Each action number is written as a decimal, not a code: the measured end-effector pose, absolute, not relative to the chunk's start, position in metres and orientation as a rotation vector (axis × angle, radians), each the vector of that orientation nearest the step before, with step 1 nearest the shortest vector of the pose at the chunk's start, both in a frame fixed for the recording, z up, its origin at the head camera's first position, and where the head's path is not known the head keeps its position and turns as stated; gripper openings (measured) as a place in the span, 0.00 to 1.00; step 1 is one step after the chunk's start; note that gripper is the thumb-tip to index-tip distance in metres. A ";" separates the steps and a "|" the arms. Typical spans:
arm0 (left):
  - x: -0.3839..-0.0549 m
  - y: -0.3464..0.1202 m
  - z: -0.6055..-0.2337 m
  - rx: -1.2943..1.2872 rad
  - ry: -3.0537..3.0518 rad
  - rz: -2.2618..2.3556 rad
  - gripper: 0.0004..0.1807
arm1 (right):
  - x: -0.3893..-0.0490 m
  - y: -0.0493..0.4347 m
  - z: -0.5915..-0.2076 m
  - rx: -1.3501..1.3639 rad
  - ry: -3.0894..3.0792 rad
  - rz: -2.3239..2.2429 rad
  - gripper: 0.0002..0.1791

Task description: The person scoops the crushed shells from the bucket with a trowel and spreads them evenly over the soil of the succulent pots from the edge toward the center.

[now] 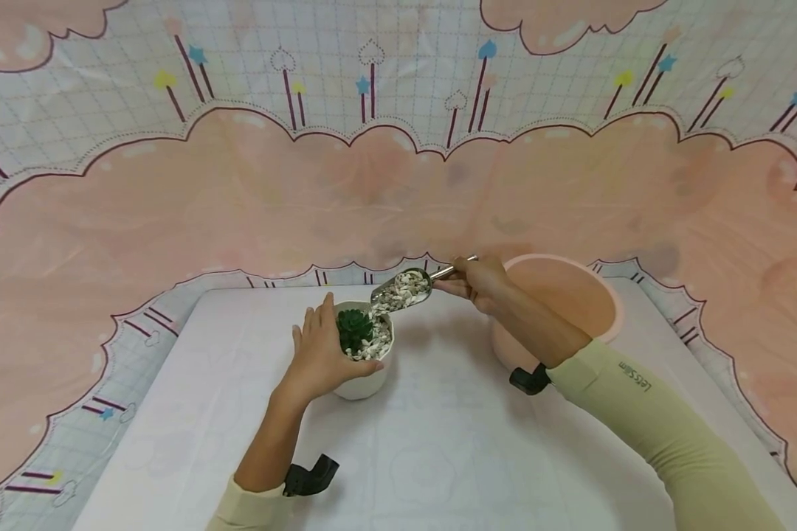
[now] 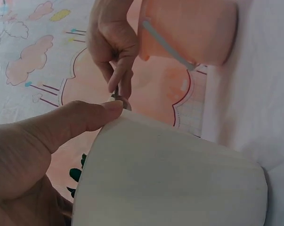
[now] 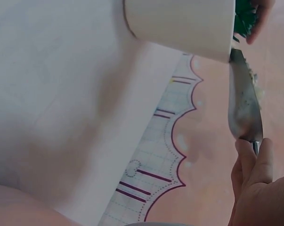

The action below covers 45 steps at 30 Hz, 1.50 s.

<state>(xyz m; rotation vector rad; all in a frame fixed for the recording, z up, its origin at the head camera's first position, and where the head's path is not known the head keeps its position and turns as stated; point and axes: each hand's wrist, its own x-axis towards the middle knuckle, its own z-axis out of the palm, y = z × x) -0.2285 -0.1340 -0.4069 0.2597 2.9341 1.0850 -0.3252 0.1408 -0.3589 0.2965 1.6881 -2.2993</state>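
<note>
A white plant pot [image 1: 364, 386] stands on the table, holding a dark green succulent [image 1: 354, 330] and pale pebbles [image 1: 372, 345]. My left hand [image 1: 320, 360] grips the pot's near left side, thumb over the rim; the left wrist view hides most of its fingers behind the pot. With my right hand [image 1: 481, 284] I hold the handle of a metal scoop [image 3: 245, 106]. More pebbles [image 1: 404, 289] fill the scoop, which tilts down toward the pot. Its tip is at the right rim of the pot, beside the succulent.
Behind my right forearm stands a pink bucket [image 1: 558, 291] with a grey handle [image 2: 167, 44]. The white tabletop [image 1: 425, 442] lies under everything. A patterned cloth [image 1: 372, 199] hangs behind and around the table.
</note>
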 end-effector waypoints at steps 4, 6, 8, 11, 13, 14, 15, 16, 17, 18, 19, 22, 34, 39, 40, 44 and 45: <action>-0.225 -0.135 -0.404 0.265 2.913 1.068 0.74 | -0.325 0.139 -0.361 0.299 1.684 -2.306 0.21; -0.223 -0.133 -0.404 0.240 2.930 1.052 0.74 | -0.325 0.138 -0.362 0.297 1.690 -2.300 0.21; -0.221 -0.131 -0.405 0.202 2.962 1.043 0.75 | -0.325 0.138 -0.363 0.294 1.689 -2.295 0.21; -0.219 -0.127 -0.407 0.165 3.013 1.050 0.77 | -0.326 0.138 -0.363 0.287 1.698 -2.291 0.21; -0.219 -0.125 -0.408 0.158 3.033 1.059 0.77 | -0.325 0.138 -0.362 0.281 1.704 -2.291 0.21; -0.219 -0.125 -0.408 0.160 3.038 1.063 0.77 | -0.325 0.138 -0.362 0.277 1.709 -2.290 0.21; -0.219 -0.125 -0.409 0.164 3.040 1.063 0.76 | -0.325 0.139 -0.361 0.272 1.715 -2.289 0.21; -0.220 -0.126 -0.409 0.167 3.038 1.067 0.76 | -0.325 0.139 -0.361 0.269 1.721 -2.285 0.20; -0.221 -0.126 -0.409 0.170 3.035 1.065 0.76 | -0.324 0.139 -0.361 0.266 1.725 -2.281 0.20; -0.221 -0.127 -0.410 0.173 3.030 1.066 0.76 | -0.324 0.140 -0.361 0.264 1.725 -2.279 0.19; -0.222 -0.127 -0.410 0.175 3.025 1.065 0.76 | -0.324 0.140 -0.361 0.263 1.726 -2.278 0.18; -0.224 -0.130 -0.410 0.182 3.009 1.064 0.76 | -0.323 0.141 -0.361 0.257 1.727 -2.273 0.15; -0.227 -0.133 -0.408 0.175 2.978 1.042 0.76 | -0.321 0.143 -0.359 0.210 1.749 -2.261 0.11; -0.227 -0.132 -0.405 0.174 2.952 1.059 0.76 | -0.321 0.144 -0.360 0.210 1.765 -2.252 0.12; -0.228 -0.132 -0.405 0.174 2.948 1.057 0.76 | -0.322 0.145 -0.360 0.212 1.767 -2.253 0.12; -0.229 -0.132 -0.404 0.183 2.939 1.047 0.76 | -0.323 0.147 -0.360 0.218 1.768 -2.260 0.12; -0.230 -0.132 -0.404 0.185 2.939 1.044 0.76 | -0.323 0.147 -0.360 0.217 1.770 -2.260 0.12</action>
